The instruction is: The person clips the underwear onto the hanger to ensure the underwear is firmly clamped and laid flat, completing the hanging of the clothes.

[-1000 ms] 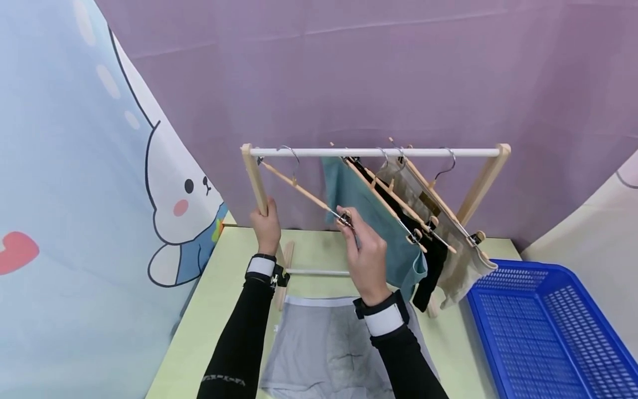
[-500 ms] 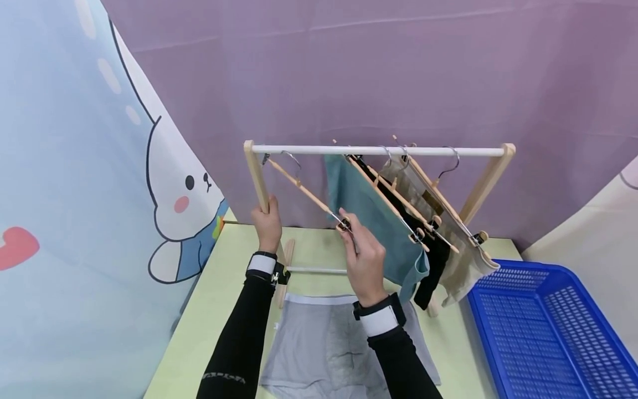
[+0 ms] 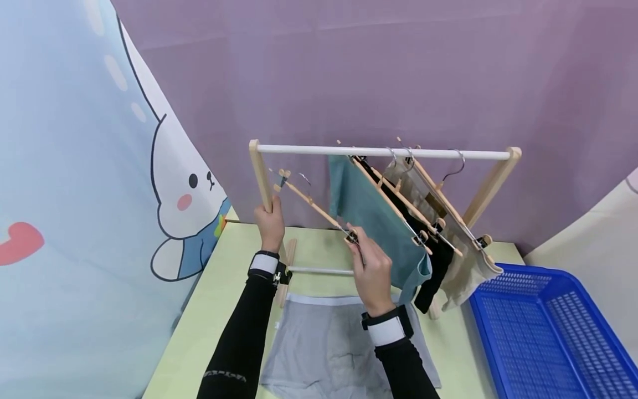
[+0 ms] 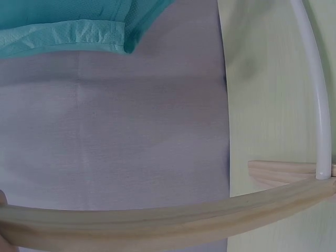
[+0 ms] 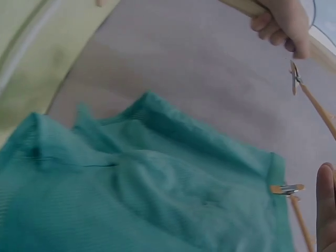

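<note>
My left hand [image 3: 269, 217] grips the left wooden post [image 3: 261, 177] of a small clothes rack, whose white top rod [image 3: 384, 151] spans the middle of the head view. With my right hand [image 3: 356, 241] I pinch the metal clip at the near end of a bare wooden hanger [image 3: 311, 202]. Its hook [image 3: 305, 178] hangs free, below the rod. A teal garment [image 3: 374, 219], a black one [image 3: 438, 263] and a beige one [image 3: 466, 266] hang on clip hangers further right. The right wrist view shows the teal garment [image 5: 157, 194] and my left hand [image 5: 281, 23] on the post.
Grey shorts [image 3: 324, 346] lie flat on the pale green table [image 3: 214, 310] under my arms. A blue plastic basket [image 3: 548, 332] stands at the right. A purple backdrop [image 3: 399, 72] hangs behind the rack and a cartoon curtain [image 3: 75, 194] at the left.
The bare hanger's hook has come off the white rod and dropped below it. My right hand has moved down and slightly right with the clip end. My left hand stays on the post.
</note>
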`<state>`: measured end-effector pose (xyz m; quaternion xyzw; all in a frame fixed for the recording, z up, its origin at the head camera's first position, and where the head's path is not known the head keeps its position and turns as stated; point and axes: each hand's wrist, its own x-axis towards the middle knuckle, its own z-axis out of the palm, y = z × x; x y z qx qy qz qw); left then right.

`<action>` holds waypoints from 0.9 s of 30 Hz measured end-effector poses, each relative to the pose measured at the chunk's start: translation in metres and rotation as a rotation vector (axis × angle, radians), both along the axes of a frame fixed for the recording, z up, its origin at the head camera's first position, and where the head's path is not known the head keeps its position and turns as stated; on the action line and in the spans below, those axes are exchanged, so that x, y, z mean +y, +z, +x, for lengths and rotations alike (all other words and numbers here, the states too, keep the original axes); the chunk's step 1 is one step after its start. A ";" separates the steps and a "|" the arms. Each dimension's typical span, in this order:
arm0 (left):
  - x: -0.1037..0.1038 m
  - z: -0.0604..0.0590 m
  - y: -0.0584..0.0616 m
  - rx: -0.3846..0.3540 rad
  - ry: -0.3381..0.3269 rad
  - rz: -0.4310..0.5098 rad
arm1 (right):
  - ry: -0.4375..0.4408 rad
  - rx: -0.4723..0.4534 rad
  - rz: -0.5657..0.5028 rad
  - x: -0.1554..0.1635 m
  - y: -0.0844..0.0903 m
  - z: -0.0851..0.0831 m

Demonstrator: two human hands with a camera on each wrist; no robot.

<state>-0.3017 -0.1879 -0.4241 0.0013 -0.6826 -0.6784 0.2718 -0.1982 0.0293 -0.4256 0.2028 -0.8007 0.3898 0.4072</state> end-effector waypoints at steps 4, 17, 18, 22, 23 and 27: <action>0.000 0.003 -0.003 -0.023 -0.006 -0.002 | 0.002 -0.057 0.006 0.008 -0.016 0.007; -0.013 -0.003 -0.012 -0.047 -0.003 -0.005 | 0.056 -0.420 -0.121 0.037 -0.055 0.022; -0.015 -0.007 -0.016 -0.047 -0.007 -0.008 | 0.055 -0.449 -0.120 0.039 -0.058 0.024; -0.015 -0.018 -0.032 -0.048 -0.044 -0.037 | 0.032 -0.521 -0.103 0.049 -0.069 0.029; -0.015 -0.016 -0.032 -0.046 -0.068 -0.046 | 0.028 -0.526 -0.095 0.051 -0.072 0.030; -0.018 0.000 -0.027 -0.055 -0.175 -0.070 | 0.046 -0.572 -0.104 0.055 -0.083 0.033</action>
